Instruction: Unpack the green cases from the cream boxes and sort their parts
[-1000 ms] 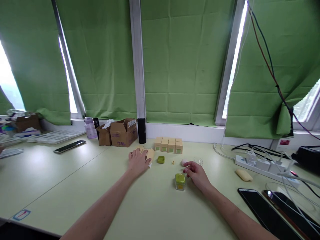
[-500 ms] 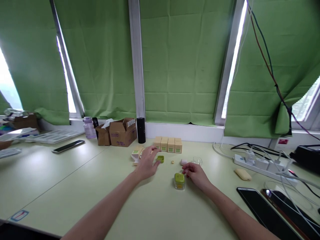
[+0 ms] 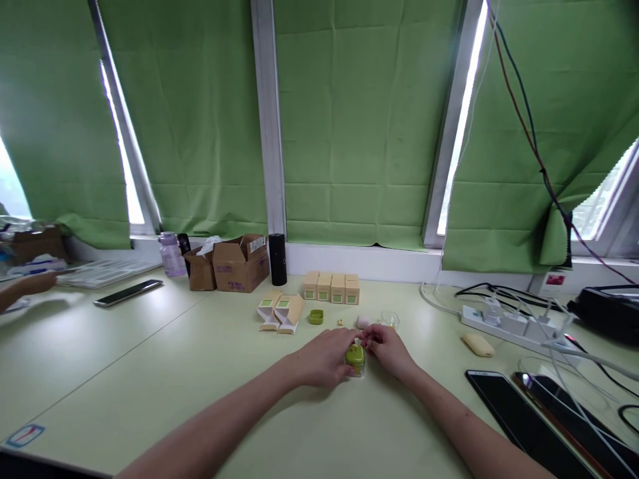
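Observation:
A small clear jar with a green lid (image 3: 355,358) stands on the pale green table (image 3: 200,372). My left hand (image 3: 324,358) is curled round its left side, fingers on the jar. On the jar's right, my right hand (image 3: 388,349) has its fingers pinched together by the lid; what they hold is too small to make out. Behind the hands lie a loose green lid (image 3: 315,317), a tiny yellow piece (image 3: 340,322), a pink-white lump (image 3: 363,322) and a small clear cup (image 3: 389,320). Two opened tan cartons (image 3: 280,311) lie left of these.
A row of several tan boxes (image 3: 331,288) stands near the window ledge, with brown cardboard boxes (image 3: 238,263), a black cylinder (image 3: 277,259) and a bottle (image 3: 170,253). A power strip with cables (image 3: 504,322) and dark phones (image 3: 514,412) lie right. Another person's hand (image 3: 30,285) shows far left.
My left hand left the tan cartons, swept right past the loose green lid and closed on the green-lidded jar. My right hand shifted slightly toward the jar. The camera tilted a little.

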`<state>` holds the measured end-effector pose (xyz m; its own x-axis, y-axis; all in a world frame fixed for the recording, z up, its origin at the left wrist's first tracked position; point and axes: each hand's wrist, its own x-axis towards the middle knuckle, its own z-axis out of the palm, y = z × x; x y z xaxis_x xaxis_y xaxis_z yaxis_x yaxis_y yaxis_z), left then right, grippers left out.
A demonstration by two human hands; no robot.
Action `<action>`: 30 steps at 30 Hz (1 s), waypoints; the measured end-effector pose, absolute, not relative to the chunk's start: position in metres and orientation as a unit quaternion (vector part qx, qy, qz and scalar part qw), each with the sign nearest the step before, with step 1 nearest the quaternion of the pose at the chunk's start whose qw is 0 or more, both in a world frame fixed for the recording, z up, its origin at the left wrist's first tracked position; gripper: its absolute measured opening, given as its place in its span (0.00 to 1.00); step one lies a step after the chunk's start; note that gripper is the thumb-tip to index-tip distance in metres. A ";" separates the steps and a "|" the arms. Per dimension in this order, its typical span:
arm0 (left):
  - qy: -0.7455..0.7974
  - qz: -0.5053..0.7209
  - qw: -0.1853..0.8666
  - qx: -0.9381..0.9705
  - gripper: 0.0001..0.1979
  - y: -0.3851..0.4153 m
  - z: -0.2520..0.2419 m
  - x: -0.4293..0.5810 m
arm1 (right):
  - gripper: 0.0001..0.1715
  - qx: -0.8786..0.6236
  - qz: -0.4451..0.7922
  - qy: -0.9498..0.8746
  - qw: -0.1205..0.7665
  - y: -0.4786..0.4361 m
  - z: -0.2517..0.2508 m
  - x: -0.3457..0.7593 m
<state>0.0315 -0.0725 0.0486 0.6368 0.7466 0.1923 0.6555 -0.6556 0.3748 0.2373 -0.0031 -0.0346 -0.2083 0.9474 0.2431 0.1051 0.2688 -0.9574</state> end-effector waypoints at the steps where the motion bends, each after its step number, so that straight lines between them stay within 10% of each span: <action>1: 0.397 0.169 0.140 0.891 0.20 -0.071 0.049 0.032 | 0.11 -0.413 0.440 -0.640 0.476 -0.003 -0.034 0.237; 8: 0.462 0.274 0.320 0.780 0.15 -0.046 0.028 0.035 | 0.14 -0.422 0.426 -0.639 0.482 -0.007 -0.026 0.235; 14: 0.416 0.429 0.461 0.656 0.30 -0.034 0.013 0.031 | 0.32 -0.407 0.441 -0.637 0.484 -0.021 -0.008 0.232; 30: 0.355 0.508 0.475 0.625 0.27 -0.050 0.022 0.031 | 0.20 -0.276 0.737 -0.411 0.460 -0.036 0.003 0.225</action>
